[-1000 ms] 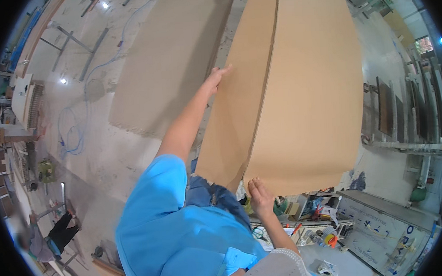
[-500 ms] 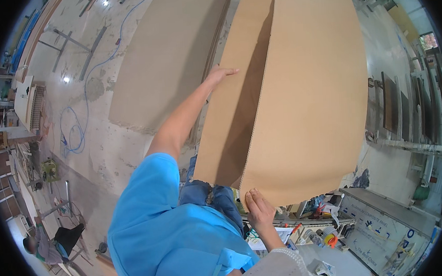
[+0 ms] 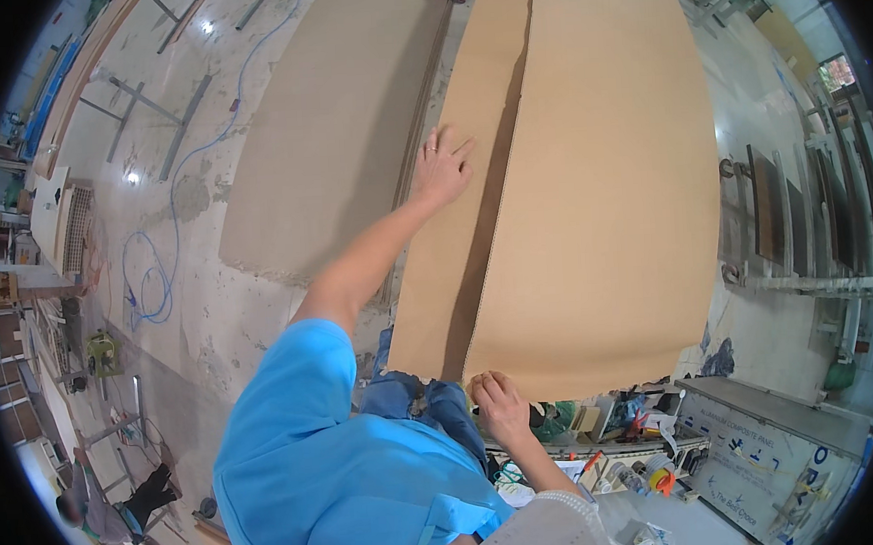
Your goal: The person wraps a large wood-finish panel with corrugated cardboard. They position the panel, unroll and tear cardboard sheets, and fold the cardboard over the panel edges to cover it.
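Observation:
A large tan cardboard sheet (image 3: 610,184) stretches away from me, and its left edge overlaps a second brown sheet (image 3: 437,282) below it. A dark, shadowed gap runs between the two. My left hand (image 3: 441,169) rests with its fingers spread on the left part of the lower sheet, near that sheet's outer edge. Down at the near left corner of the upper sheet, my right hand (image 3: 501,405) grips the edge with fingers bent over it. The thumb of my right hand is mostly hidden.
To the left, a grey-brown stack of boards (image 3: 320,131) lies low. A blue hose (image 3: 169,257) coils across the floor. Tools and tape (image 3: 654,473) sit on a cluttered bench close on the right. Panels stand in a rack (image 3: 798,204); another person (image 3: 103,502) is at far left.
The upper sheet's left edge has shifted left and lower, narrowing the gap. My left hand has come slightly nearer and spread its fingers; my right hand has moved a little with the corner.

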### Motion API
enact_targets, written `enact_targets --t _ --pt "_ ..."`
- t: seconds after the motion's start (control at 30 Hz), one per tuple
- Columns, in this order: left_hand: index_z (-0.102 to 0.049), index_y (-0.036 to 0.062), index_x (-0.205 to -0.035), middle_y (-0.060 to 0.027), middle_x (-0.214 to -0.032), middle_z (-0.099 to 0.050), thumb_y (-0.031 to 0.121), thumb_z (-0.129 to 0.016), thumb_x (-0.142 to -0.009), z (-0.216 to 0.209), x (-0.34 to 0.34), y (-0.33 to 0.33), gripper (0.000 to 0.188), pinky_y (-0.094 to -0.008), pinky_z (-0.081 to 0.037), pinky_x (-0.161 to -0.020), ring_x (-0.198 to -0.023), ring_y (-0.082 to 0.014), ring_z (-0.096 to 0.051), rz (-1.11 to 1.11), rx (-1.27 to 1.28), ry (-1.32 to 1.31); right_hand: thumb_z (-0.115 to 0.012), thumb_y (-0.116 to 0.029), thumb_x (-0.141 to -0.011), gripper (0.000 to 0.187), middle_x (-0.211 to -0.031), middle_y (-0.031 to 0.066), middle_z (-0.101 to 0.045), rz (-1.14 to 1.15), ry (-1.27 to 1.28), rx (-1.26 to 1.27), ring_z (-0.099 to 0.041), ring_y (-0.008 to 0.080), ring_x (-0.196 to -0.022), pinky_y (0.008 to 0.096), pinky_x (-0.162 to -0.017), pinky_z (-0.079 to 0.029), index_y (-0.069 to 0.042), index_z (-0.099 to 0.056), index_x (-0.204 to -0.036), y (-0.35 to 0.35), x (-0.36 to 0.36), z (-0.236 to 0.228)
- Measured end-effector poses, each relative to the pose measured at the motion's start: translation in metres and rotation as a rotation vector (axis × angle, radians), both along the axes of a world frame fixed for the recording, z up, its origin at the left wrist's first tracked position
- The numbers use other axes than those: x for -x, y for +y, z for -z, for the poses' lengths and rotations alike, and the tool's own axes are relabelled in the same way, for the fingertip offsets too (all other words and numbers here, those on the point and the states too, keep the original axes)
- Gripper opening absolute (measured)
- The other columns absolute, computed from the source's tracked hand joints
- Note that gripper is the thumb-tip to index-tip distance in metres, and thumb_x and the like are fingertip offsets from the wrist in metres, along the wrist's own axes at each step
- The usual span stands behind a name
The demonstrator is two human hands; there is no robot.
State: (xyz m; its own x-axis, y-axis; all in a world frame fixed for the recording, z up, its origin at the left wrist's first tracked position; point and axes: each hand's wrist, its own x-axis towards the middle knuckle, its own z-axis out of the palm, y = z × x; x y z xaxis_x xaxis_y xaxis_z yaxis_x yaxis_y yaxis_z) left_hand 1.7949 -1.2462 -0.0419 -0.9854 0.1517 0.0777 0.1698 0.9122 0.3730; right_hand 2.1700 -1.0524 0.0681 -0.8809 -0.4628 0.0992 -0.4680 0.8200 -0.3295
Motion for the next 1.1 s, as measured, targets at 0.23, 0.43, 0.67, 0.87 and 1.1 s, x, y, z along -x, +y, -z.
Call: enact_targets --t 0.23,0.43,0.67,0.87,1.1 --pt "-0.044 0.0256 -0.151 -0.0213 -0.162 -0.020 0.068 -0.047 -0.091 -0.029 0.006 0.035 0.074 -0.0687 0.000 -0.117 -0.153 -0.0409 -0.004 0.007 -0.113 -0.266 -0.065 -0.013 -0.078 0.021 -0.106 0.0093 -0.062 -0.083 -0.166 -0.016 -0.061 0.0275 -0.104 0.0370 -0.078 -0.056 -0.006 -0.063 -0.097 0.000 0.004 0.033" --pt "-0.039 0.0170 -0.150 -0.0214 -0.161 -0.016 0.068 -0.064 -0.080 -0.044 0.004 0.053 0.090 -0.0743 0.004 -0.113 -0.151 -0.0453 0.003 -0.056 -0.045 -0.288 -0.067 -0.030 -0.087 0.025 -0.090 0.0120 -0.066 -0.193 -0.395 -0.087 -0.066 0.0305 -0.085 0.0409 -0.072 -0.055 -0.004 -0.064 -0.085 -0.019 0.051 0.035" --pt "-0.040 0.0160 -0.147 -0.0214 -0.159 -0.017 0.064 -0.069 -0.079 -0.034 0.002 0.050 0.088 -0.0758 0.004 -0.111 -0.151 -0.0461 0.003 -0.055 -0.104 -0.223 -0.063 -0.033 -0.096 0.037 -0.094 0.0226 -0.068 0.525 -0.032 0.501 -0.066 0.0403 -0.089 0.0462 -0.080 -0.052 0.002 -0.066 -0.107 -0.027 0.261 0.005" --pt "-0.038 0.0102 -0.146 -0.0198 -0.159 -0.019 0.063 -0.070 -0.079 -0.035 0.002 0.051 0.091 -0.0762 0.001 -0.111 -0.150 -0.0473 -0.004 -0.080 -0.189 -0.171 -0.067 -0.047 -0.091 0.075 -0.125 0.0307 -0.057 0.665 0.066 -0.141 -0.065 0.0427 -0.103 0.0472 -0.082 -0.056 0.009 -0.045 -0.135 -0.025 0.432 0.045" --pt "-0.032 0.0148 -0.156 -0.0148 -0.160 -0.023 0.062 -0.068 -0.080 -0.034 -0.002 0.046 0.096 -0.0719 -0.003 -0.113 -0.151 -0.0427 -0.007 -0.025 -0.121 -0.198 -0.054 -0.032 -0.099 0.065 -0.096 0.0235 -0.072 0.665 -0.045 -0.542 -0.074 0.0340 -0.083 0.0421 -0.065 -0.061 0.010 -0.035 -0.145 -0.023 0.510 0.088"
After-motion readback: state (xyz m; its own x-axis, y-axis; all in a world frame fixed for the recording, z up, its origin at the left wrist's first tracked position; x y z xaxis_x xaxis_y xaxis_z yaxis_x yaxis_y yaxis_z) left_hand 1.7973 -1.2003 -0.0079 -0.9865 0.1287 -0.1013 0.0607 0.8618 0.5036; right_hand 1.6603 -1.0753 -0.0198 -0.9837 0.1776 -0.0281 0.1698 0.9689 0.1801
